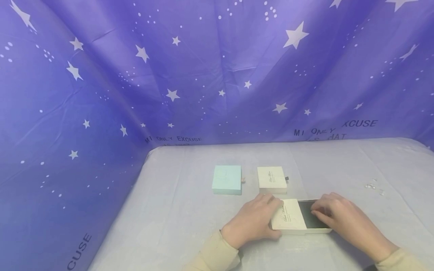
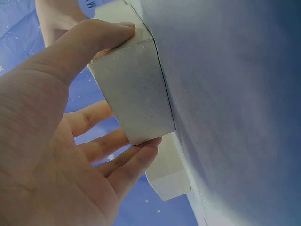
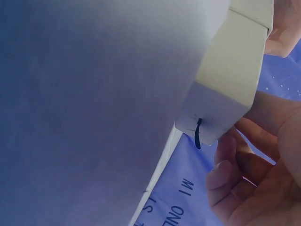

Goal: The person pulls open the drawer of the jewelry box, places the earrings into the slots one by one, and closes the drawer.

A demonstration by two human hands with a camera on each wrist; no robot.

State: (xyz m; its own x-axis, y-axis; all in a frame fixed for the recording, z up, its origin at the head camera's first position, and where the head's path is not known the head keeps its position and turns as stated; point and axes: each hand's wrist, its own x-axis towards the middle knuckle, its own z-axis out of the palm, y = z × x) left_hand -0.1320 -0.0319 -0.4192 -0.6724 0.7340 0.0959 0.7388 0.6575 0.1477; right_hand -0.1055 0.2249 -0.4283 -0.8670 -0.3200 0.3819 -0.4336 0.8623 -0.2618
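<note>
A cream drawer-style gift box (image 1: 288,216) lies at the front of the table, its drawer pulled out to the right over a dark lining (image 1: 309,218). My left hand (image 1: 255,215) grips the sleeve at its left end; in the left wrist view the thumb presses one side of the box (image 2: 131,92) and fingers reach the opposite side. Bent over the drawer, my right hand (image 1: 346,214) has thumb and fingertips close together at the lining. I cannot tell whether they pinch anything. A dark ribbon tab (image 3: 198,134) hangs from the drawer front in the right wrist view.
Behind my hands stand a mint-green box (image 1: 226,180) with a small tab and a second cream box (image 1: 271,179) with a dark tab. Several small shiny pieces (image 1: 371,186) lie at the right. A purple star-printed curtain (image 1: 217,75) borders the grey-covered table (image 1: 176,210).
</note>
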